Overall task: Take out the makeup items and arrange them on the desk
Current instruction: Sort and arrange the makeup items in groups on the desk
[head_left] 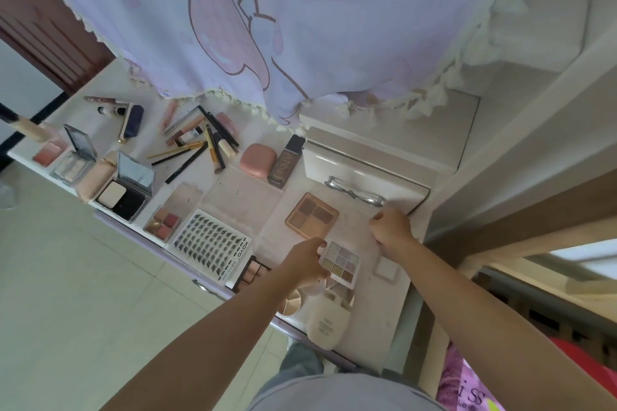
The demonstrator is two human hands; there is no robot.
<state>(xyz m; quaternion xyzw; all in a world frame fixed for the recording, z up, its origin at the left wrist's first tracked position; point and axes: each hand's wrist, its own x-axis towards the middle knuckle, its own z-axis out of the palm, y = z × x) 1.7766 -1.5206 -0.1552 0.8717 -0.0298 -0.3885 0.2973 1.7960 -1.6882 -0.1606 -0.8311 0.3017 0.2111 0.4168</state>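
Makeup items (213,243) are lying spread across the desk (374,307). At 6 o'clock the left hand (305,264) is pinching a pastel eyeshadow palette (342,262). At 3 o'clock of it, the right hand (392,227) is resting clenched, seemingly grasping nothing.

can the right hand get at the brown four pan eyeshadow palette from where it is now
Probably yes. The right hand sits just right of the brown palette, with only bare desk between them. The left hand is busy at the pastel palette below, not blocking that path.
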